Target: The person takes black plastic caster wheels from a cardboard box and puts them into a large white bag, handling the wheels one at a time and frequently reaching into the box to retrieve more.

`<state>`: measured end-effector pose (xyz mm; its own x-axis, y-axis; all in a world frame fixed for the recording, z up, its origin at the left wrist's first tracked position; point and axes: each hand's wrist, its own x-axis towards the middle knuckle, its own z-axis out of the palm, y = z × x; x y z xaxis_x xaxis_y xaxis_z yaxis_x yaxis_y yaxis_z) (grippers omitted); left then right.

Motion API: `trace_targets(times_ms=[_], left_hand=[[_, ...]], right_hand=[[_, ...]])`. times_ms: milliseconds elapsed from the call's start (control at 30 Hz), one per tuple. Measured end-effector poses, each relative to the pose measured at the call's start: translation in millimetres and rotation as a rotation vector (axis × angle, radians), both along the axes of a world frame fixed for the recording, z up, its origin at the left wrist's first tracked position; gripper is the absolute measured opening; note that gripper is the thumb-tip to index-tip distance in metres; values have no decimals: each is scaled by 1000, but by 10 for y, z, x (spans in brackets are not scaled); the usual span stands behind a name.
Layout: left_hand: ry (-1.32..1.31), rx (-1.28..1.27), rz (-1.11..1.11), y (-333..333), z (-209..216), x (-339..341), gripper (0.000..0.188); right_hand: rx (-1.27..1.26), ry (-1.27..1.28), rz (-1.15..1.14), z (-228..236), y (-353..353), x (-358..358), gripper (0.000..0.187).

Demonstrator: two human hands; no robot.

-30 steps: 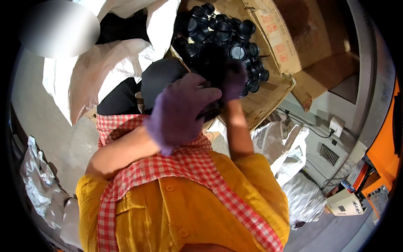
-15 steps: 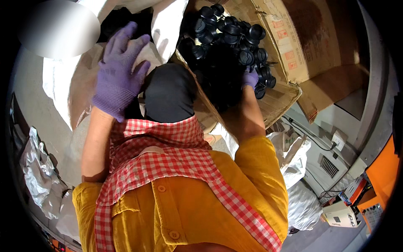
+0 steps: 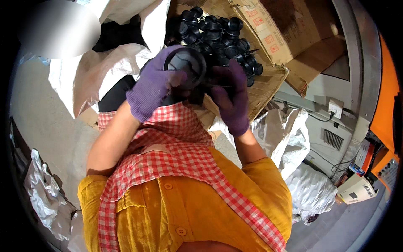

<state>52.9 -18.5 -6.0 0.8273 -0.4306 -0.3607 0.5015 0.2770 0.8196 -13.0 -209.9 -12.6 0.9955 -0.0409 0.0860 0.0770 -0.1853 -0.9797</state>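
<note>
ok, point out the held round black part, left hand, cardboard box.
Held round black part (image 3: 184,64), head view: its face.
Left hand (image 3: 151,86), head view: middle of the purple glove.
Cardboard box (image 3: 265,88), head view: bare side wall.

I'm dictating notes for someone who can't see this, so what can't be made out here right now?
All in the head view:
- Far side of the black round part in the left hand: turned away.
- Whether the right hand grips anything: dark on dark.
- Floor of the carton: covered by heaped black parts.
- Dark patch by the white bag: too shadowed.
- Upper left: masked by a blurred oval.
</note>
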Motion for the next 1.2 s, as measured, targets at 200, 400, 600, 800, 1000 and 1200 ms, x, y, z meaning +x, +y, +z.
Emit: trace_targets(times_ms=[200, 400, 600, 800, 1000, 1200], left_hand=[[202, -408, 301, 176, -78, -528, 53], [20, -54, -76, 433, -161, -659, 36], [-668, 367, -431, 554, 113, -636, 24], [-942, 349, 28, 1671, 282, -232, 24], [-274, 150, -91, 510, 176, -582, 37], [-47, -142, -92, 8, -3, -621, 43]], right_hand=[[291, 254, 35, 129, 220, -133, 58], [-645, 78, 454, 203, 196, -224, 36], [-9, 448, 600, 159, 247, -433, 28], [48, 827, 820, 72, -703, -402, 18], [795, 363, 200, 9, 100, -173, 19], [247, 30, -82, -141, 179, 125, 17]])
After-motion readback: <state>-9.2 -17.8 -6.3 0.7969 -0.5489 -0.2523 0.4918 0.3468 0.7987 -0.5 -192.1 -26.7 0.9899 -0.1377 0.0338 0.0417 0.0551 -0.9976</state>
